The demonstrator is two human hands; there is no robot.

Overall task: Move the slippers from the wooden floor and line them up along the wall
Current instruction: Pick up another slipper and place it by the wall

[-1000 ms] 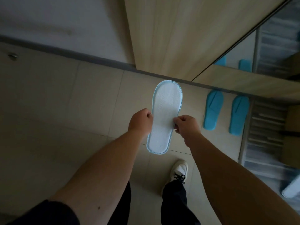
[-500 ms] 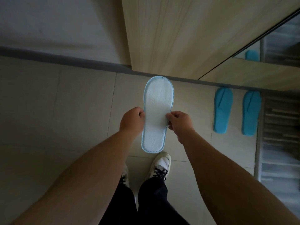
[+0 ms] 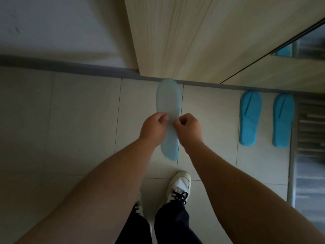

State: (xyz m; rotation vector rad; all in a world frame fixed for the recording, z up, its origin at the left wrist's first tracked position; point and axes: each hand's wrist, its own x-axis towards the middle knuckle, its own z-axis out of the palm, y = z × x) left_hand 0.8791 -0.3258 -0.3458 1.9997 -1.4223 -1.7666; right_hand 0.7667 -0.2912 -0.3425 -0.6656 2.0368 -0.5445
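Pale floor tiles (image 3: 79, 111) run up to a grey skirting strip (image 3: 70, 70) at the foot of the white wall (image 3: 61, 23), which crosses the scene at twelve o'clock. From the middle toward one o'clock a light wooden panel (image 3: 202, 32) stands against that same line, and a mirror edge shows at the far two o'clock corner. Toward nine o'clock the tiles lie bare all the way along the skirting, with plenty of room there. At three o'clock two blue slippers (image 3: 250, 118) sit side by side, toes toward the wall, the second one (image 3: 283, 118) just beside a slatted metal strip (image 3: 309, 129) at the right edge.

Dead centre, a pale blue slipper (image 3: 168, 101) is held lengthwise, toe pointing to twelve o'clock and overlapping the skirting line, its heel toward six. It is blurred, so I cannot tell whether it touches the floor. Between it and the pair at three o'clock lies one open tile of space.

Left hand (image 3: 153, 128) pinches the slipper's left edge, fingers curled in tight on it. Right hand (image 3: 188, 129) does the same on the right edge, knuckles up, fingers closed on the rim. Both hands meet near the slipper's middle, nearly touching each other.

Below, at six o'clock, a white laced shoe (image 3: 178, 188) and dark trouser legs (image 3: 172, 224) stand on the tiles.
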